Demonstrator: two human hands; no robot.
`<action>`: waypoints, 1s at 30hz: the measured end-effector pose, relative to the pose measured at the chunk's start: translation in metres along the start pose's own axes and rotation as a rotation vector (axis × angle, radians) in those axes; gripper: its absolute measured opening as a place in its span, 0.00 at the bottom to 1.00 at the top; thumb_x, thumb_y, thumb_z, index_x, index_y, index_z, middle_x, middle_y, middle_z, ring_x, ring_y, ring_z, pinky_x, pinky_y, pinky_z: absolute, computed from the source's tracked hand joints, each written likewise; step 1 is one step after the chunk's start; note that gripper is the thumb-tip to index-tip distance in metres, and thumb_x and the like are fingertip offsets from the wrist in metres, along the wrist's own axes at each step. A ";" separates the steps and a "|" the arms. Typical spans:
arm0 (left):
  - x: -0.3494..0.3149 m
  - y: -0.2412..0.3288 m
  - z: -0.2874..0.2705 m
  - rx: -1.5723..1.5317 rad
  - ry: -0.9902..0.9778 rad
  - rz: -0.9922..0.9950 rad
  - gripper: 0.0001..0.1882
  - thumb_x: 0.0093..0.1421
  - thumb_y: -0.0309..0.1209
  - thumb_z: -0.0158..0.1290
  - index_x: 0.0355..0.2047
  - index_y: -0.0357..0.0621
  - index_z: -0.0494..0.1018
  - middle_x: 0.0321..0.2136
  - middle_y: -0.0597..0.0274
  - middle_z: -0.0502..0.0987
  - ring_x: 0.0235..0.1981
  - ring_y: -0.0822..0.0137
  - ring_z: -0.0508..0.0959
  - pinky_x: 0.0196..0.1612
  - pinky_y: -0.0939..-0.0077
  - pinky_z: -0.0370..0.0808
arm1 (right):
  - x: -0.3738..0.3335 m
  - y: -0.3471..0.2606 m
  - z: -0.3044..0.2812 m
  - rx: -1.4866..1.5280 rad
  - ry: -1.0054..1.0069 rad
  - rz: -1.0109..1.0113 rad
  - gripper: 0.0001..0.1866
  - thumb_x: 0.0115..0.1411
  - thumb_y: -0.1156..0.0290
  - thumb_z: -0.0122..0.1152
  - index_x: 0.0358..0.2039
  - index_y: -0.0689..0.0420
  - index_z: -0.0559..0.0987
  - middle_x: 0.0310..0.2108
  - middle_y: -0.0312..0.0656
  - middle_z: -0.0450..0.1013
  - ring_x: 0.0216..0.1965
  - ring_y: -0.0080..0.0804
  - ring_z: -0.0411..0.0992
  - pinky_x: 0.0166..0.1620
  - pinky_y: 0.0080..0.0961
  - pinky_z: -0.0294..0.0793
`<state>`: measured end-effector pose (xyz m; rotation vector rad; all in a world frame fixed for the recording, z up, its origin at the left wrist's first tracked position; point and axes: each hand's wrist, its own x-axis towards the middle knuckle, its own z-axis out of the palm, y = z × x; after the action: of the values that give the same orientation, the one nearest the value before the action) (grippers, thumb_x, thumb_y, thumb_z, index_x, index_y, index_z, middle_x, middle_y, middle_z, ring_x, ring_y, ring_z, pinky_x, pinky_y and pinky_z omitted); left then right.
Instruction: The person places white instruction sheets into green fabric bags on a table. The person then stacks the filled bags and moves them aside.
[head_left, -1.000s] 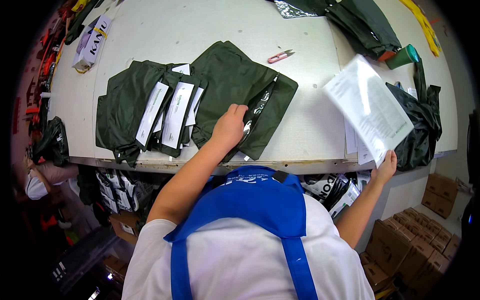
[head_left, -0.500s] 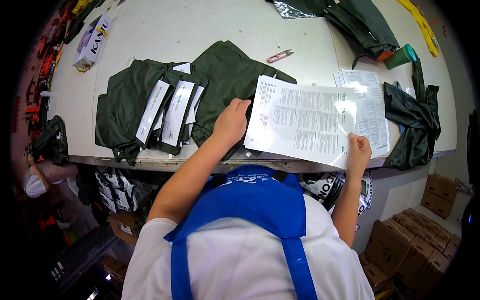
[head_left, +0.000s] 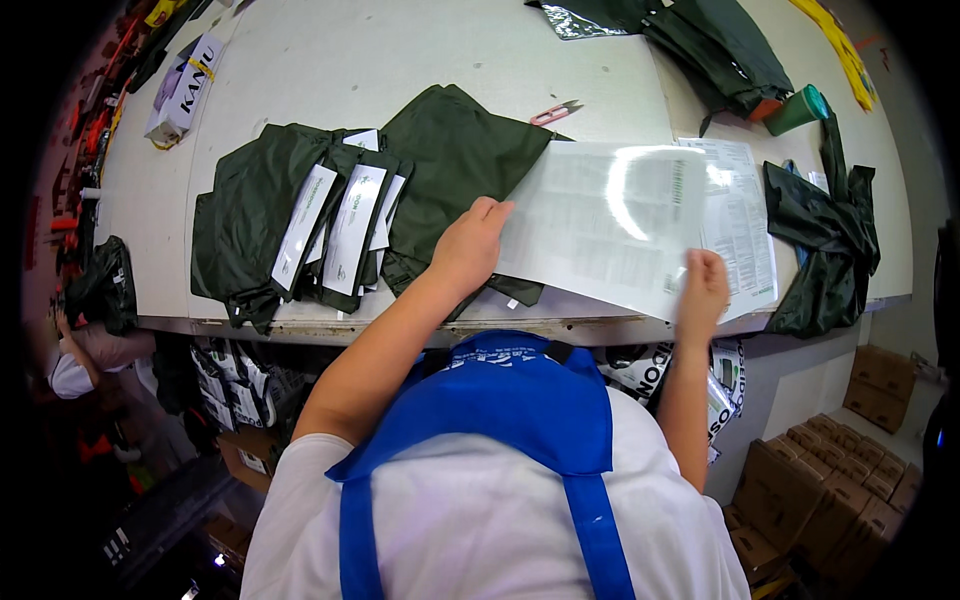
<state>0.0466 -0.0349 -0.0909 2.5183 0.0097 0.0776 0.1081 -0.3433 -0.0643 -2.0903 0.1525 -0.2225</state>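
Observation:
A glossy white printed sheet (head_left: 590,220) is held up between my hands, tilted so that a bright glare crosses its print. My left hand (head_left: 472,242) pinches its left edge, with the fingers closed. At the lower right edge, my right hand (head_left: 703,290) is closed on the sheet and slightly blurred. Beneath and left of the sheet lies a dark green fabric bag (head_left: 450,140). Farther left rests a pile of folded green pouches (head_left: 255,210) with white labels (head_left: 355,225). More printed sheets (head_left: 740,220) lie on the table, partly covered by the held one.
Pink-handled thread snips (head_left: 555,112) lie beyond the sheet. On the right are a crumpled dark green bag (head_left: 830,250) and a green cylinder (head_left: 797,110). A white box (head_left: 185,90) stands at the far left of the table (head_left: 400,50). Cardboard boxes (head_left: 820,490) are stacked at the lower right.
The sheet has tilted and flexed, and the glare on it has spread. My right hand has moved slightly up and left. My left hand keeps its hold with little movement.

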 end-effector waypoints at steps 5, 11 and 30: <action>0.002 0.009 0.011 -0.060 -0.058 0.111 0.20 0.53 0.18 0.46 0.47 0.43 0.70 0.41 0.54 0.71 0.39 0.50 0.75 0.40 0.62 0.74 | -0.030 -0.002 0.065 0.286 -0.482 0.392 0.08 0.59 0.73 0.56 0.37 0.63 0.77 0.25 0.36 0.73 0.25 0.19 0.68 0.28 0.19 0.69; -0.006 0.018 0.023 -0.120 -0.133 0.137 0.20 0.53 0.19 0.46 0.48 0.41 0.69 0.40 0.53 0.71 0.38 0.52 0.75 0.40 0.61 0.74 | -0.033 0.006 0.090 0.336 -0.631 0.579 0.06 0.55 0.74 0.60 0.32 0.63 0.76 0.23 0.36 0.73 0.21 0.19 0.67 0.24 0.15 0.65; -0.002 0.024 0.007 -0.183 -0.066 -0.018 0.26 0.49 0.15 0.47 0.48 0.53 0.73 0.52 0.52 0.61 0.38 0.53 0.75 0.42 0.65 0.73 | -0.008 -0.080 0.042 -0.071 -0.495 -0.063 0.09 0.56 0.70 0.63 0.27 0.63 0.76 0.17 0.37 0.71 0.18 0.17 0.65 0.23 0.18 0.64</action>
<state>0.0447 -0.0585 -0.0826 2.3357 -0.0014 -0.0123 0.1108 -0.2664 -0.0167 -2.1574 -0.2056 0.2684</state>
